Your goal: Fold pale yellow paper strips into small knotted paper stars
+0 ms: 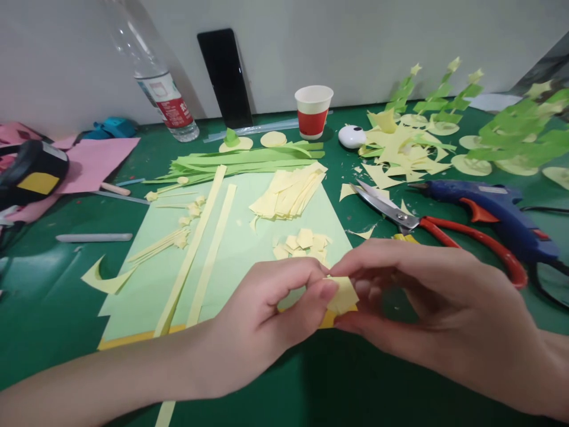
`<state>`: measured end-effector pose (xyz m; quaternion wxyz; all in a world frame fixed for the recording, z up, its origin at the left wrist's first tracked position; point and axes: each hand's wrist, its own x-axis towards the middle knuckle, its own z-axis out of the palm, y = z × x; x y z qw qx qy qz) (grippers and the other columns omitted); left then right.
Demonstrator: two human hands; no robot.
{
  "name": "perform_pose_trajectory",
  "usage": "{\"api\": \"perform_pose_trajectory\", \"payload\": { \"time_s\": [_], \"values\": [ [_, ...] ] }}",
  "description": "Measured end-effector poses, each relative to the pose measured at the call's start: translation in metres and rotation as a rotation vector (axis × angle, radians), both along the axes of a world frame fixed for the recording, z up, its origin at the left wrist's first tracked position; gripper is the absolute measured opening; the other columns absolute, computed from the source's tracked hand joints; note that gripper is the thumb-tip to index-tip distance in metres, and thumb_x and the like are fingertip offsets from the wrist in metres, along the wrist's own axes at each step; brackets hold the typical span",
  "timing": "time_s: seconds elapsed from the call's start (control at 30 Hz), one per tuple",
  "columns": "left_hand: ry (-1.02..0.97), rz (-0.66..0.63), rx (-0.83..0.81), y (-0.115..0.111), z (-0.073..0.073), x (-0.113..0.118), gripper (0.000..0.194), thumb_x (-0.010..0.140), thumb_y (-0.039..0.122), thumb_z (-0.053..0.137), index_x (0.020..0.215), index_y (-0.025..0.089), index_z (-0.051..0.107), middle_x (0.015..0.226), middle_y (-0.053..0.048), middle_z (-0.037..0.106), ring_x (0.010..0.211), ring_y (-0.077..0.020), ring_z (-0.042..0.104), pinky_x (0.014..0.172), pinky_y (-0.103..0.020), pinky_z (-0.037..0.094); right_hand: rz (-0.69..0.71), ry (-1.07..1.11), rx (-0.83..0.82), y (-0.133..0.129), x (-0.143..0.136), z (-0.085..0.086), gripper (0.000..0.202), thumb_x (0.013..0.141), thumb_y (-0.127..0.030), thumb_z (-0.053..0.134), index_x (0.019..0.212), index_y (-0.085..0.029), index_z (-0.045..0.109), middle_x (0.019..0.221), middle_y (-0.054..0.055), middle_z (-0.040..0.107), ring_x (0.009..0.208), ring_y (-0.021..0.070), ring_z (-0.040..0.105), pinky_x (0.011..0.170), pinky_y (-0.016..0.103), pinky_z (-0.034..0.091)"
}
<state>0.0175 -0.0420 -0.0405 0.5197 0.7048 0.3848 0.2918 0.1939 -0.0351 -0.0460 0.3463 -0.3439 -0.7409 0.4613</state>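
Between thumb and fingers, my left hand (267,317) pinches a small folded piece of pale yellow paper (343,295). My right hand (444,320) curves around the same piece from the other side, its thumb and forefinger tips at the edges. Just behind the fingers, a small heap of yellow paper bits (306,242) lies on light green sheets (240,237). Two long yellow paper strips (208,255) run across the sheets to the left, one passing beneath my left forearm. Beside them are thin paper stems with small star-like ends (164,240).
Behind lie yellow strips (288,190), green strips (249,160), a paper cup (313,112), a bottle (171,107) and a phone (226,77). Red-handled scissors (422,222) and a blue glue gun (484,198) lie right, near paper scraps (409,148) and green paper plants (511,136).
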Motion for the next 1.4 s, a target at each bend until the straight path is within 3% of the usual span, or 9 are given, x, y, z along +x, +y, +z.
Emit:
{"api": "perform_pose_trajectory", "payload": {
  "time_s": [0.27, 0.37, 0.5, 0.67, 0.83, 1.03, 1.4],
  "values": [
    [-0.178, 0.106, -0.145, 0.000, -0.004, 0.003, 0.023, 0.090, 0.017, 0.043, 0.070, 0.020, 0.054, 0.072, 0.004, 0.054, 0.071, -0.0078, 0.053, 0.066, -0.013, 0.044, -0.028, -0.128, 0.245, 0.001, 0.002, 0.002, 0.021, 0.076, -0.009, 0.053, 0.094, -0.017, 0.058, 0.073, 0.002, 0.066, 0.050, 0.0073, 0.055, 0.043, 0.014, 0.048],
    [-0.269, 0.147, -0.247, 0.000, -0.005, 0.004, 0.017, 0.086, 0.016, 0.049, 0.071, 0.020, 0.057, 0.072, 0.004, 0.056, 0.070, -0.0078, 0.054, 0.066, -0.014, 0.046, -0.032, -0.145, 0.281, 0.002, 0.002, 0.001, 0.024, 0.075, -0.008, 0.052, 0.096, -0.019, 0.057, 0.073, 0.002, 0.065, 0.048, 0.0073, 0.054, 0.043, 0.015, 0.047],
    [-0.222, 0.192, -0.299, 0.002, -0.004, 0.005, 0.011, 0.079, 0.018, 0.060, 0.069, 0.018, 0.059, 0.072, 0.003, 0.062, 0.069, -0.0100, 0.057, 0.064, -0.018, 0.047, -0.030, -0.153, 0.352, 0.002, 0.001, -0.001, 0.030, 0.074, -0.007, 0.054, 0.098, -0.025, 0.054, 0.068, -0.002, 0.064, 0.048, 0.0087, 0.054, 0.044, 0.018, 0.046],
    [-0.245, 0.159, -0.355, 0.002, -0.004, 0.004, 0.012, 0.080, 0.019, 0.062, 0.068, 0.018, 0.061, 0.072, 0.004, 0.066, 0.067, -0.0083, 0.059, 0.063, -0.017, 0.047, -0.021, -0.201, 0.425, 0.000, 0.002, -0.002, 0.027, 0.077, -0.010, 0.053, 0.098, -0.026, 0.050, 0.067, -0.002, 0.065, 0.050, 0.0106, 0.057, 0.045, 0.020, 0.045],
    [-0.226, 0.148, -0.369, 0.002, -0.007, 0.001, 0.011, 0.080, 0.021, 0.060, 0.069, 0.018, 0.063, 0.072, 0.004, 0.065, 0.069, -0.0090, 0.058, 0.063, -0.017, 0.046, -0.006, -0.211, 0.450, -0.002, 0.003, -0.002, 0.027, 0.078, -0.008, 0.053, 0.096, -0.028, 0.049, 0.075, -0.003, 0.067, 0.053, 0.0085, 0.059, 0.048, 0.016, 0.046],
    [-0.287, 0.155, -0.354, 0.004, -0.006, 0.002, 0.014, 0.079, 0.015, 0.060, 0.067, 0.020, 0.065, 0.072, 0.006, 0.063, 0.069, -0.0073, 0.056, 0.063, -0.015, 0.044, -0.025, -0.118, 0.332, -0.002, 0.004, -0.007, 0.032, 0.078, -0.012, 0.057, 0.104, -0.028, 0.049, 0.087, 0.000, 0.066, 0.061, 0.0103, 0.062, 0.053, 0.018, 0.049],
    [-0.376, 0.138, -0.341, 0.000, -0.008, -0.002, 0.012, 0.081, 0.022, 0.062, 0.076, 0.025, 0.072, 0.082, 0.004, 0.069, 0.080, -0.0119, 0.061, 0.072, -0.018, 0.049, -0.159, -0.166, 0.443, 0.002, 0.000, 0.007, 0.019, 0.073, -0.010, 0.054, 0.087, -0.024, 0.053, 0.063, -0.004, 0.062, 0.044, 0.0062, 0.053, 0.041, 0.015, 0.046]
  ]
}}
